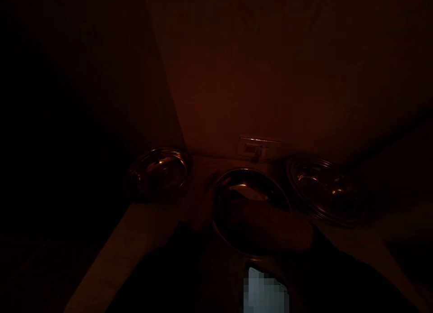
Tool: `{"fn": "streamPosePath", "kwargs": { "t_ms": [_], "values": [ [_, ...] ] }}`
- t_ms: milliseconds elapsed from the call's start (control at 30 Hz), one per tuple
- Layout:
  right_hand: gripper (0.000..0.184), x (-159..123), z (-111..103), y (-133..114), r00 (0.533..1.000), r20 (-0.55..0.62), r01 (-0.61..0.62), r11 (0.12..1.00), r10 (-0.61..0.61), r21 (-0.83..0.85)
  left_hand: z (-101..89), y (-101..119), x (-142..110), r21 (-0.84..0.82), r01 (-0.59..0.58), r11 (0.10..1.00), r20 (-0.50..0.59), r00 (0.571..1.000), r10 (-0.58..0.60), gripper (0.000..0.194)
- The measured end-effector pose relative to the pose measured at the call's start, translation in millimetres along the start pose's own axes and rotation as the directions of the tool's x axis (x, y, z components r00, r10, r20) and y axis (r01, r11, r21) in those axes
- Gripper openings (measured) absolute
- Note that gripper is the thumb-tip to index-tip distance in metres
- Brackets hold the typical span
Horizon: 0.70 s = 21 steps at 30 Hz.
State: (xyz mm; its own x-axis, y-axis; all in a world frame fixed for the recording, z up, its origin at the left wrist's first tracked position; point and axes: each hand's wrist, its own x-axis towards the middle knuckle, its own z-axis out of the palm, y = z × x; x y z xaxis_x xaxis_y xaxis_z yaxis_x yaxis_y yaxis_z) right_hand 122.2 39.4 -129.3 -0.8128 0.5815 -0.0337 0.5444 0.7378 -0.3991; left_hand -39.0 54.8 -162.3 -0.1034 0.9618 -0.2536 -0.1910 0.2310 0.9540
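Note:
The scene is very dark. A round, shiny metal bowl (241, 171) stands in the middle of a light-coloured surface. My left hand (202, 202) is against the bowl's left side, its dim fingers curved along the outside near the rim. Over the near right rim, my right hand (245, 214) reaches down into the bowl. Its fingers are lost in the shadow inside, so I cannot make out whether they hold anything. The bowl's contents are too dark to tell.
Shiny metal dishes (158, 173) sit to the left, and what looks like a stack of metal plates (321, 191) to the right. A wall socket (259, 147) with something plugged in is behind the bowl. A phone (267, 290) with a lit screen lies nearest me.

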Motion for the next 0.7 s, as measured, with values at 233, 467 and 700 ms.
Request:
{"fn": "streamPosePath", "kwargs": {
  "t_ms": [233,467,700],
  "values": [
    [0.035,7,-1,12,0.986,-0.022,-0.165,0.986,0.165,0.021,-1.7,-4,0,-0.002,-0.070,0.998,0.006,0.998,0.070,0.031],
    [0.035,4,-7,19,0.966,-0.043,-0.253,0.967,0.253,0.011,-3.9,-14,3,-0.021,-0.089,0.996,0.019,0.996,0.089,0.035],
    [0.030,8,-7,10,0.990,-0.051,-0.136,0.990,0.134,-0.043,0.7,-4,-2,-0.001,-0.036,0.999,-0.029,0.999,0.036,0.034]
  ]
}}
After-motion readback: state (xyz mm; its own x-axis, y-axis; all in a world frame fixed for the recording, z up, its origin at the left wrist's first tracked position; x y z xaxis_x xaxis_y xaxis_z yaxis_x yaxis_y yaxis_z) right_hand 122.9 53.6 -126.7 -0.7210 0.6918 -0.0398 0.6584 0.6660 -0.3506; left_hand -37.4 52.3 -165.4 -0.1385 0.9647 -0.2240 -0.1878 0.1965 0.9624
